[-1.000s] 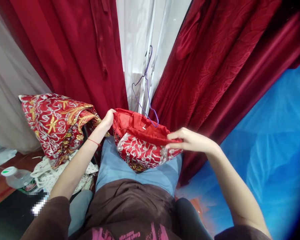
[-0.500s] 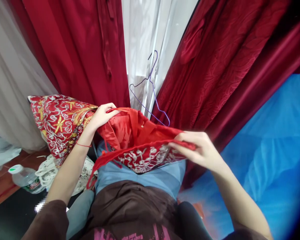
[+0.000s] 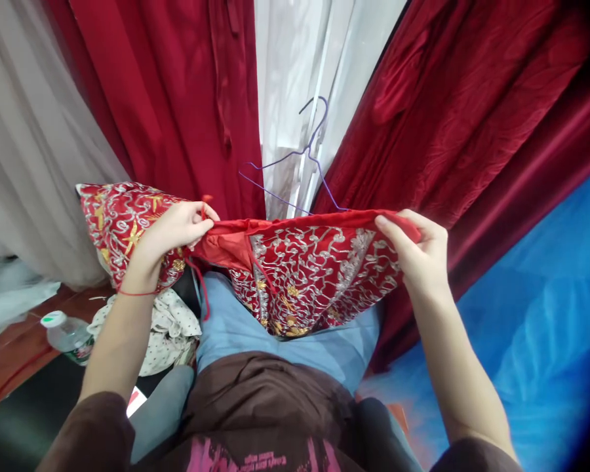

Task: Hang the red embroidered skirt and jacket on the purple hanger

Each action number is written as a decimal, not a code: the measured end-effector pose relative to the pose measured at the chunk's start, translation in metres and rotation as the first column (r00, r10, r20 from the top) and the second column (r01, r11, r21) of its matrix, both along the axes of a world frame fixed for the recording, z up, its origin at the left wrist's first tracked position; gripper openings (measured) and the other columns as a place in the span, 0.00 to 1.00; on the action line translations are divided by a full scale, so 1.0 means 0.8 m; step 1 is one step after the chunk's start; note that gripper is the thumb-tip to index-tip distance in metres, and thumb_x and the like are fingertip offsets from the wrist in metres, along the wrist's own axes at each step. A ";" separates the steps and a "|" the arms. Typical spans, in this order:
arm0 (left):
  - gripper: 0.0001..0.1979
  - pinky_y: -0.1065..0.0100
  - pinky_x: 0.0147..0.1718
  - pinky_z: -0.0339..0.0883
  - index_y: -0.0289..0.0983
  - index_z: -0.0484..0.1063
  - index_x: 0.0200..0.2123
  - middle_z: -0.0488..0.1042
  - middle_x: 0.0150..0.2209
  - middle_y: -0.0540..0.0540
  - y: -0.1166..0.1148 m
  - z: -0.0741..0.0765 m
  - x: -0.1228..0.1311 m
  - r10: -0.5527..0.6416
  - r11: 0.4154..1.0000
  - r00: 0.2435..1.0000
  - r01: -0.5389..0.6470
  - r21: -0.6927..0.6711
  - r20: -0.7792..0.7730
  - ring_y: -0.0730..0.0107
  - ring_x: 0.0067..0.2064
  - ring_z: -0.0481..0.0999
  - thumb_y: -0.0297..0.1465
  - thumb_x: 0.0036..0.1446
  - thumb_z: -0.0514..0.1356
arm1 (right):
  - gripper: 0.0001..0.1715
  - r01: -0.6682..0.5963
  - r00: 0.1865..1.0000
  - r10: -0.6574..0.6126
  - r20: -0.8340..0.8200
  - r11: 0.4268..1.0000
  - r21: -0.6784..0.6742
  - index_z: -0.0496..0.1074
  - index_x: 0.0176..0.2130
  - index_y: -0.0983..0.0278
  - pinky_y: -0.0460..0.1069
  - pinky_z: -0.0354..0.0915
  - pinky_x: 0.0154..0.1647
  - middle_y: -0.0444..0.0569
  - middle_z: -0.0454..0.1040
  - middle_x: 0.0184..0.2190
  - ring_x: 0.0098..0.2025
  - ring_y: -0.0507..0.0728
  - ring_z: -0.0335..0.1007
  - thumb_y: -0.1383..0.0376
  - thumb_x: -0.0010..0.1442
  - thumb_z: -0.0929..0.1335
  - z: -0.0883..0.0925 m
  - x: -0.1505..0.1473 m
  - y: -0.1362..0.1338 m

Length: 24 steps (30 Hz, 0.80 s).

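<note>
A red garment [image 3: 319, 269] with silver and gold embroidery lies over my lap, its plain red waistband stretched nearly level between my hands. My left hand [image 3: 179, 229] pinches the band's left end, where thin red ties hang down. At the other end, my right hand [image 3: 420, 252] grips the band between thumb and fingers. More of the embroidered cloth spreads out to the left, behind my left wrist. A purple wire hanger [image 3: 309, 151] stands just beyond the band, its lower bar partly hidden by the cloth.
Dark red curtains [image 3: 177, 98] hang on both sides of a white sheer one [image 3: 290, 78]. Blue fabric [image 3: 535, 314] fills the right. At the lower left are a clear bottle [image 3: 69, 335], a dotted white cloth [image 3: 172, 334] and a black surface [image 3: 29, 419].
The waistband has been raised and pulled straight, closing the opening that showed the red lining. More embroidery now faces me. My right hand has moved up and outward.
</note>
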<state>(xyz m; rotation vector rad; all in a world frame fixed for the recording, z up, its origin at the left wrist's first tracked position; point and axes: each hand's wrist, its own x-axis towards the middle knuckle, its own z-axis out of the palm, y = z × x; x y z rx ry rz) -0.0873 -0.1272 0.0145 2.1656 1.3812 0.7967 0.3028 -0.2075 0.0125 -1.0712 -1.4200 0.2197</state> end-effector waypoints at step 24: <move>0.25 0.59 0.57 0.68 0.35 0.72 0.58 0.78 0.55 0.41 0.031 -0.040 0.059 -0.056 0.995 0.998 0.053 0.080 0.036 0.56 0.54 0.77 0.34 0.59 0.53 | 0.19 0.049 0.994 -0.056 -0.096 0.996 -0.070 0.67 0.23 0.65 0.47 0.47 0.24 0.38 0.58 0.19 0.23 0.47 0.50 0.58 0.54 0.75 -0.006 0.008 0.010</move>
